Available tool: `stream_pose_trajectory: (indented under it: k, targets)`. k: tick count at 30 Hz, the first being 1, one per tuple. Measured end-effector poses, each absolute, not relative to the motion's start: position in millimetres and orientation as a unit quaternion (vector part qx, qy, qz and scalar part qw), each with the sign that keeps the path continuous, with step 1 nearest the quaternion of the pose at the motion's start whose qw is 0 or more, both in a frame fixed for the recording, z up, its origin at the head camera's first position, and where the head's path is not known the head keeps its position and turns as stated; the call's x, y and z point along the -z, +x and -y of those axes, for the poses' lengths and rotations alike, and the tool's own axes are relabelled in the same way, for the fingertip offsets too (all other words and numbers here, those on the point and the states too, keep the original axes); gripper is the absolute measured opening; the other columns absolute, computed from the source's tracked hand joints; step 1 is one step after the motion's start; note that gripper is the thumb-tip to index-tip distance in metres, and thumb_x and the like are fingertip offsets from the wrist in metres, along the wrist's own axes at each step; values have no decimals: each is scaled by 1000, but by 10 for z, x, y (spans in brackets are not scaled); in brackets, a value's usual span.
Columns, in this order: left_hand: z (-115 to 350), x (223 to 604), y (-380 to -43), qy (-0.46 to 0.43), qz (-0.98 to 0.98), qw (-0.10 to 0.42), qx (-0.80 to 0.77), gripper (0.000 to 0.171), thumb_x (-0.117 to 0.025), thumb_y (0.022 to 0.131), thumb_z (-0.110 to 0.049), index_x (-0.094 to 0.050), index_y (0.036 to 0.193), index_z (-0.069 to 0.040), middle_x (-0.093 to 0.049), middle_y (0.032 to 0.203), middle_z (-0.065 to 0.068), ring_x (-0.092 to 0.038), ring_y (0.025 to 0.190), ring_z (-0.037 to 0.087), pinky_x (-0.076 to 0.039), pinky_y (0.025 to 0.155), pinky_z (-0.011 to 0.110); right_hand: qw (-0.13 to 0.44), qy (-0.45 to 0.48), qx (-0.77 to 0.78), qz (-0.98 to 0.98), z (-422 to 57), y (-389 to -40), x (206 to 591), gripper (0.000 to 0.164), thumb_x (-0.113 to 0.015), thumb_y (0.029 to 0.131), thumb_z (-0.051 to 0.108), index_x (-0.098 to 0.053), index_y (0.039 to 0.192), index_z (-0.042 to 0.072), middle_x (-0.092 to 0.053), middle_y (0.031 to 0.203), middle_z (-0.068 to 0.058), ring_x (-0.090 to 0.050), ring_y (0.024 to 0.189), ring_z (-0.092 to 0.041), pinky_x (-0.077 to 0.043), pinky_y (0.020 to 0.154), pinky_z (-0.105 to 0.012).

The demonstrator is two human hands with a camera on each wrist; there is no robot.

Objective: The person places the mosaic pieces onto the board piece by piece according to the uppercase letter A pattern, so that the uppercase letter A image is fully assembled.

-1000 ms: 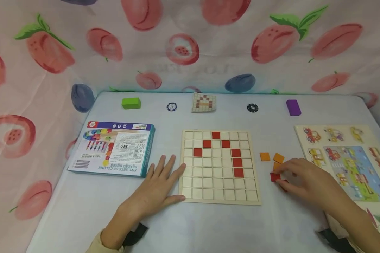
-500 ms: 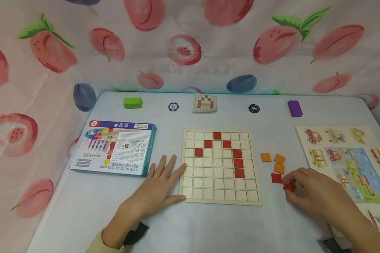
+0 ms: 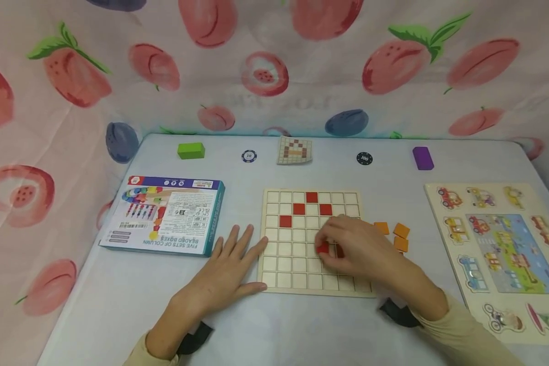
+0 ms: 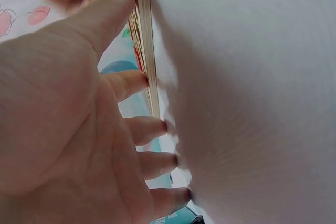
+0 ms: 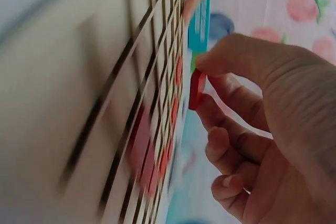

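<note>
A wooden grid board (image 3: 274, 280) lies on the table, with red square tiles such as the top one (image 3: 312, 197) set in some cells. My right hand (image 3: 363, 251) is over the board's right half, pinching a red tile (image 5: 196, 89) between thumb and fingertips. In the right wrist view that tile is on edge, close over the grid. The right hand hides part of the board's right columns in the head view. My left hand (image 3: 229, 269) lies spread on the table, its thumb and index fingertip touching the board's left edge.
Orange tiles (image 3: 401, 244) lie right of the board. A boxed bead set (image 3: 164, 216) is at left, a vehicle puzzle (image 3: 448, 244) at right. Along the back are a green block (image 3: 191, 151), two chips, a pattern card (image 3: 295, 150) and a purple block (image 3: 423, 158).
My right hand picked up a red tile from the loose pile and carried it left over the board. My left hand has stayed in place.
</note>
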State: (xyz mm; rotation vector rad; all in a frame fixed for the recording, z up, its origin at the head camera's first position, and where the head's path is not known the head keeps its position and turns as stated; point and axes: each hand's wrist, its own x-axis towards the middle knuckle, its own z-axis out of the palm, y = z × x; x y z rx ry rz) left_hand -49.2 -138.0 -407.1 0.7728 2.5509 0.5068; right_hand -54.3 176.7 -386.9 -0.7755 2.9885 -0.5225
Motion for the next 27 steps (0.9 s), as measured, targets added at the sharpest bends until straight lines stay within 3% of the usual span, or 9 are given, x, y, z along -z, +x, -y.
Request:
stream_pose_trajectory:
  k: [6,13,20,27]
  targets:
    - [1395,4082,-489,277,-919,216,-180,85,-66,102,-54,-29,171,-22,-9,181,15,-1,168,46,-12,131,74,20,-278,156,-948,-1237,-829,3912,12,-83,88,21,-79,98,24,-74,98,8,-61,86,-11,-54,76,-29]
    - [1417,4077,-493,283,-918,214,-179,84,-65,103,-54,-28,171,-22,-9,181,15,-1,168,47,-13,130,75,-5,-312,112,-944,-1078,-919,3958,6,-85,90,22,-81,95,23,-76,92,9,-64,89,-15,-57,76,-31]
    - [1421,4077,-507,283,-918,211,-180,84,-65,102,-55,-28,171,-24,-8,182,14,0,168,45,-13,130,75,0,-315,106,-943,-1129,-902,3943,5,-84,92,26,-84,97,23,-78,98,7,-68,94,-17,-61,82,-32]
    - [1400,4092,-506,278,-918,214,-185,85,-66,101,-56,-29,170,-24,-9,182,14,0,168,45,-12,131,75,35,-280,133,-950,-1566,-690,3870,22,-83,92,35,-82,112,26,-80,113,6,-70,111,-19,-59,98,-43]
